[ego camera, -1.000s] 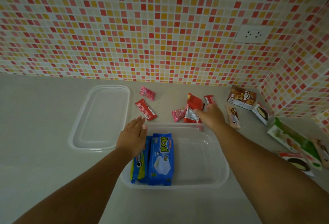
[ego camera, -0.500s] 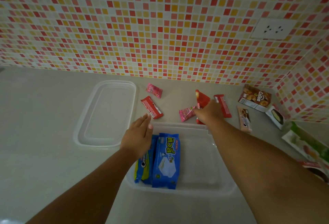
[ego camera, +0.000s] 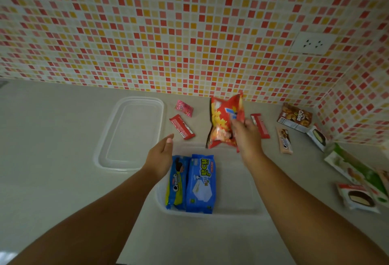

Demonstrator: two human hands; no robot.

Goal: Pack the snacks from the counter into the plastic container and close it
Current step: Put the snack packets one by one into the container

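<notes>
So far only two blue packs (ego camera: 192,182) lie inside the plastic container (ego camera: 237,203) at lower centre, against its left wall. The right hand (ego camera: 245,136) pinches a red chip bag (ego camera: 226,120), held up just above the container's far rim. The left hand (ego camera: 161,155) hovers with fingers relaxed, holding nothing, beside the container's left edge. Still out on the counter (ego camera: 63,138): small red and pink bars (ego camera: 182,127) at centre, and boxes and wrapped cakes (ego camera: 294,118) along the right. The lid (ego camera: 130,134) lies apart, centre left, so closing is likely some way off.
</notes>
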